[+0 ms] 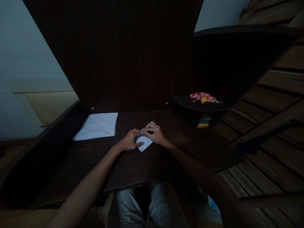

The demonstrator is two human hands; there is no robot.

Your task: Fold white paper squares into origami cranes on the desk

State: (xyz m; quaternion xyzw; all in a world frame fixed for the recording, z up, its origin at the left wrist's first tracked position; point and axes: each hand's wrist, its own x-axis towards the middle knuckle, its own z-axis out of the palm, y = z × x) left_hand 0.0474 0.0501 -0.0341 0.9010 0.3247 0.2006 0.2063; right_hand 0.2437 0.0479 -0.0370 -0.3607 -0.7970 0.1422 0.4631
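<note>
A small folded piece of white paper [145, 144] lies on the dark wooden desk, one pointed corner toward me. My left hand [130, 140] grips its left side, with the thumb lying across the paper and the fingers at the top edge. From the right, my right hand [154, 133] closes over the upper edge, its fingertips meeting those of the left. Both hands cover the paper's upper part, so the fold there is hidden.
A stack of white paper sheets [98, 126] lies at the desk's left. On a small corner shelf [190, 104] at the right sits a heap of pink and yellow bits [203, 97]. A yellow-edged object [203, 125] rests below it. A raised side panel [42, 148] borders the desk's left.
</note>
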